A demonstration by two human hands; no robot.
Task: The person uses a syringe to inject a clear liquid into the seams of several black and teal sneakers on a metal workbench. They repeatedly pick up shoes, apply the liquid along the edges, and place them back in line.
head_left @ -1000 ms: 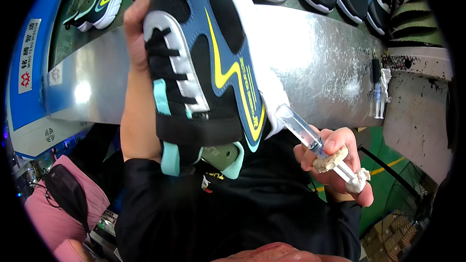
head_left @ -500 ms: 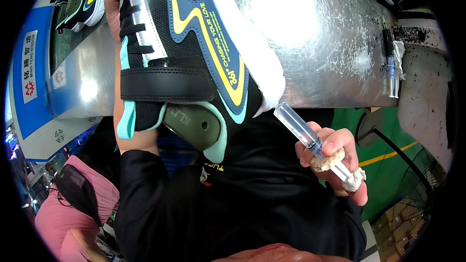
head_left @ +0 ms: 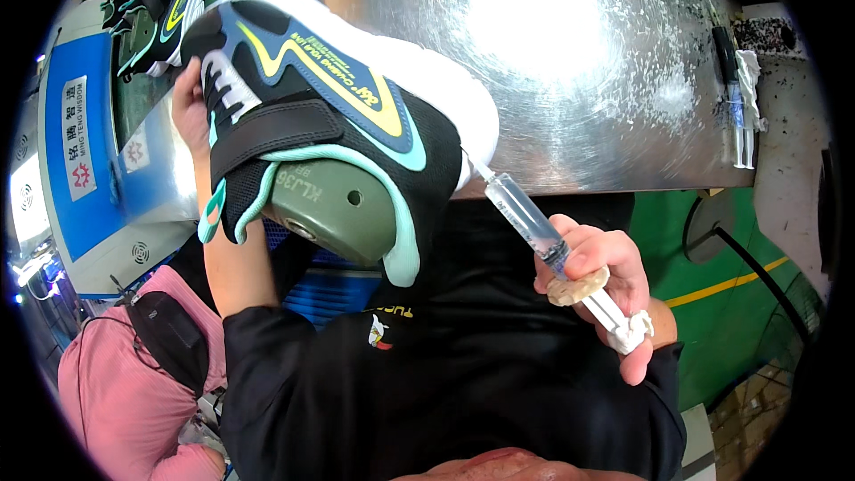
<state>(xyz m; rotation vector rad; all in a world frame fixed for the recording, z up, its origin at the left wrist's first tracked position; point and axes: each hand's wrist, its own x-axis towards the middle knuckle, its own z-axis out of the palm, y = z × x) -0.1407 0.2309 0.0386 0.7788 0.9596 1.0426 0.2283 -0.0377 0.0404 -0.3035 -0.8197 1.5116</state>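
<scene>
shoe (head_left: 338,116) now tilted flatter in left-hand fingers (head_left: 189,98), right-hand fingers (head_left: 595,254) around syringe (head_left: 534,227)

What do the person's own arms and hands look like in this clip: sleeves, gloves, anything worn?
Both hands are bare, with no gloves, rings or watch in view. The left hand leads into a bare forearm, with a black sleeve starting near the elbow. The right hand has a black sleeve reaching about to its wrist. The black top carries a small coloured chest emblem.
</scene>
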